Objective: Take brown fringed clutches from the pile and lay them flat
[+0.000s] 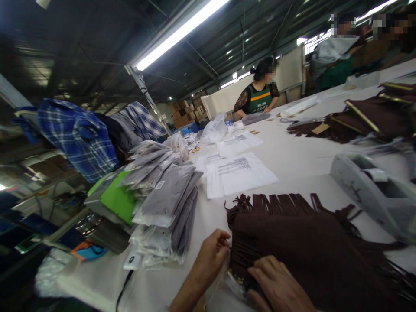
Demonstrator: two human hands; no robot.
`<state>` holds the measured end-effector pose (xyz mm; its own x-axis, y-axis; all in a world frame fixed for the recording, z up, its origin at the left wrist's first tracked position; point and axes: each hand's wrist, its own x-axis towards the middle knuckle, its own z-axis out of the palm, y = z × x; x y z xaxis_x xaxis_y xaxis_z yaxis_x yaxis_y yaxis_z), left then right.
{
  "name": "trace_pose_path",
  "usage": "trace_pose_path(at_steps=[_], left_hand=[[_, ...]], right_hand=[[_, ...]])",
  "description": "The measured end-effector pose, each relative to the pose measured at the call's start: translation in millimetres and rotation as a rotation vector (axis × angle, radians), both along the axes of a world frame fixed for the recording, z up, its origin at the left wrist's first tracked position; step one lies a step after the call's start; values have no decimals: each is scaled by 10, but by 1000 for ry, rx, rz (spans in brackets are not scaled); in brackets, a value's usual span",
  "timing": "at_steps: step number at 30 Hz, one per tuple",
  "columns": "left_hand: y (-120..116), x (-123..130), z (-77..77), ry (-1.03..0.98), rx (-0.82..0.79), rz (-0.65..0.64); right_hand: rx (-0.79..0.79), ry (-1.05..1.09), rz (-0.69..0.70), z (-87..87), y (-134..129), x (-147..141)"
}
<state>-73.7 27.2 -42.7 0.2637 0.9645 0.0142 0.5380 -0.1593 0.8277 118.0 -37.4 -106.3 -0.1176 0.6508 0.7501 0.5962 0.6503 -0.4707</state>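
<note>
A dark brown fringed fabric piece lies across the near right of the white table, its fringe along the far and left edges. My left hand is at its left edge, fingers curled and pressed together; what they hold, if anything, is hidden. My right hand rests on the near left part of the brown piece, fingers bent over its edge. Between the hands, a small gold-coloured metal part and some clear plastic show at the fabric's lower left corner.
Left stands a stack of bagged grey items, beside a green machine and a steel flask. White printed bags lie ahead. A grey tape dispenser and brown bags are right. People work beyond.
</note>
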Motion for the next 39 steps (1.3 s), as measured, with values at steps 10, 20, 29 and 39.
trace_pose_path(at_steps=[10, 20, 29, 39], left_hand=[[-173, 547, 164, 167, 119, -294], [-228, 473, -81, 455, 199, -385], [-230, 992, -394, 351, 243, -422], [-261, 66, 171, 101, 261, -213]], right_hand=[[-63, -141, 55, -23, 6, 117], [-88, -235, 51, 354, 153, 725], [-160, -400, -439, -655, 642, 1788], [-182, -551, -416, -650, 592, 1229]])
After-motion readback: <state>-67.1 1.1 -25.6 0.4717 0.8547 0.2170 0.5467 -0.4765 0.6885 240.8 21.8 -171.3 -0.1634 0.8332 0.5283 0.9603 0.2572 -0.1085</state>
